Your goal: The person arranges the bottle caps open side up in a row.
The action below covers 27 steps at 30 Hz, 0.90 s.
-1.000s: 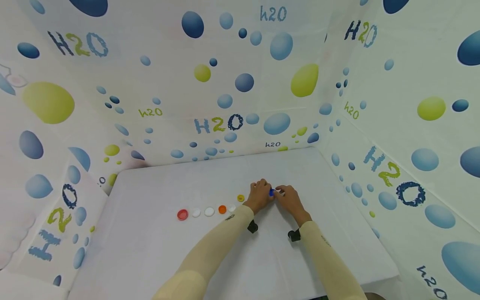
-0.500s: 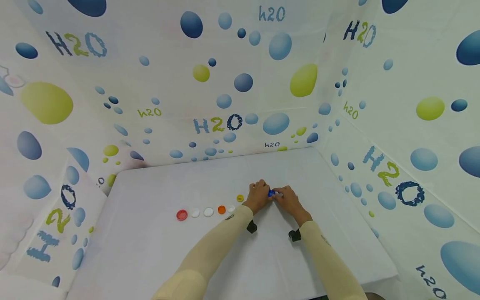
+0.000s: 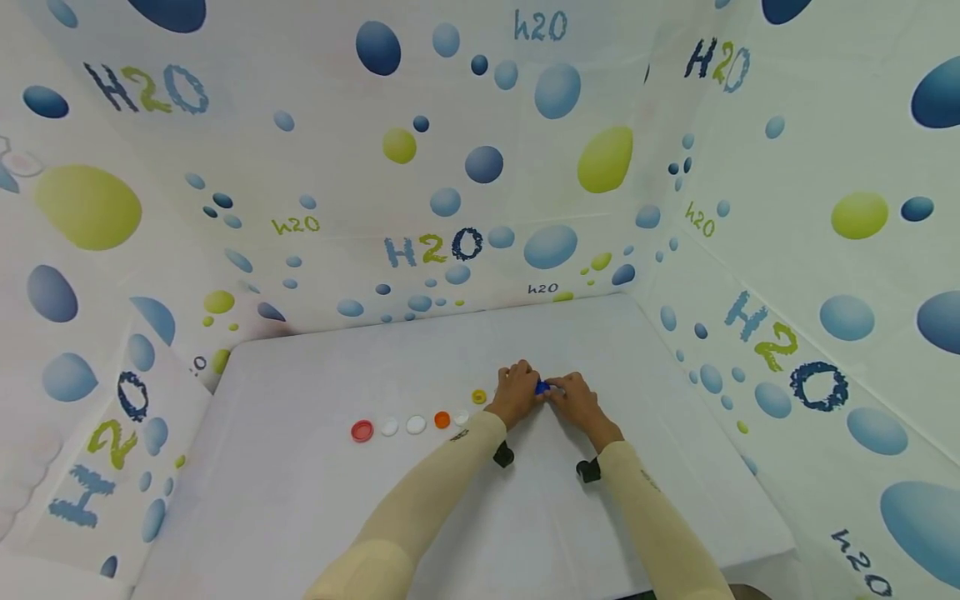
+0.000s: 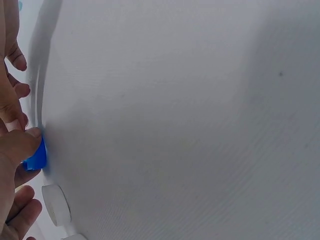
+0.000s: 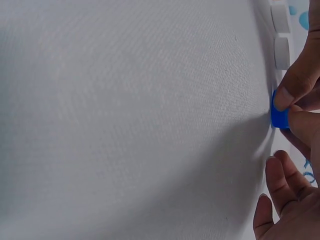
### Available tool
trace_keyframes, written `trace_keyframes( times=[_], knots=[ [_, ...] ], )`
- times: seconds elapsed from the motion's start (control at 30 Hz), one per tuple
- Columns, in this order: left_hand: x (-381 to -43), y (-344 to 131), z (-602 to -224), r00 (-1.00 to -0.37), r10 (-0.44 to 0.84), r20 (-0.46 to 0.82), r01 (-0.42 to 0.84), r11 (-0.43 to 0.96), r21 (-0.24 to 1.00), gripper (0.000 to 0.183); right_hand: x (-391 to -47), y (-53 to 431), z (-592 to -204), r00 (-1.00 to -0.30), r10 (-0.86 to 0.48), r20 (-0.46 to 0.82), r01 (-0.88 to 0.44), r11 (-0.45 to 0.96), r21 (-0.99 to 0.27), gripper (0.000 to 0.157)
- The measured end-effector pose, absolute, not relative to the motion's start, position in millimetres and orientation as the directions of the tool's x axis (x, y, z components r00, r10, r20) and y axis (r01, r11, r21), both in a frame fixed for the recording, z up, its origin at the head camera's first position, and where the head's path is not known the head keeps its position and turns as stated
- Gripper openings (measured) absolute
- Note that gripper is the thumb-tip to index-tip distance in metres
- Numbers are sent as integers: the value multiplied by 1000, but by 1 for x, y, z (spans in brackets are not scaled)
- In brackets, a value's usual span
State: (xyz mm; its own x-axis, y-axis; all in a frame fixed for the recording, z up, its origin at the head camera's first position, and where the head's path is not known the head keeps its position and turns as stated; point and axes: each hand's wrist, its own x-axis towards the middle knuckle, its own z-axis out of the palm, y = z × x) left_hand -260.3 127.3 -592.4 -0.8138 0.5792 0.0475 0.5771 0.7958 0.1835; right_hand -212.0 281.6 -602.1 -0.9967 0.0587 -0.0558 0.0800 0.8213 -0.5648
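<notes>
A blue bottle cap (image 3: 542, 387) is between my two hands near the middle of the table. My left hand (image 3: 516, 392) grips it from the left, and its thumb lies over the cap (image 4: 37, 159) in the left wrist view. From the other side my right hand (image 3: 576, 400) pinches the same cap (image 5: 280, 117) with thumb and forefinger, while its other fingers are spread apart. A yellow cap (image 3: 478, 397) lies just left of my left hand. Two white caps stand near the blue one in the right wrist view, the closer white cap (image 5: 281, 53) beside my left hand.
To the left runs a row with a red lid (image 3: 362, 431), several white caps (image 3: 416, 425) and an orange cap (image 3: 442, 420). A white cloth covers the table (image 3: 300, 500). Patterned sheets (image 3: 337, 167) wall in its back and sides.
The blue cap has shifted slightly down in the head view, and my right fingertips have moved a little with it. Both hands keep nearly the same place. The head view has drifted slightly.
</notes>
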Motion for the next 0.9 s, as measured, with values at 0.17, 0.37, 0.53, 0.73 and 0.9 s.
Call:
trace_keyframes(
  times=[0.17, 0.37, 0.53, 0.73, 0.9],
  knots=[
    [-259, 127, -589, -818, 574, 30, 568, 800, 194, 44, -210, 280, -599, -996, 59, -65, 86, 819, -568, 37],
    [-262, 127, -593, -818, 575, 21, 566, 796, 214, 41, -210, 280, -600, -996, 59, -65, 86, 823, -562, 37],
    [-260, 126, -592, -825, 564, 24, 555, 802, 220, 37, -209, 279, -599, -996, 62, -65, 88, 814, -574, 36],
    [-261, 124, -597, -839, 545, 14, 534, 817, 218, 40, -210, 277, -598, -995, 61, -76, 94, 820, -565, 38],
    [-257, 123, -592, -846, 532, 30, 525, 823, 219, 54, -207, 278, -595, -995, 78, -61, 99, 848, -521, 44]
  ],
)
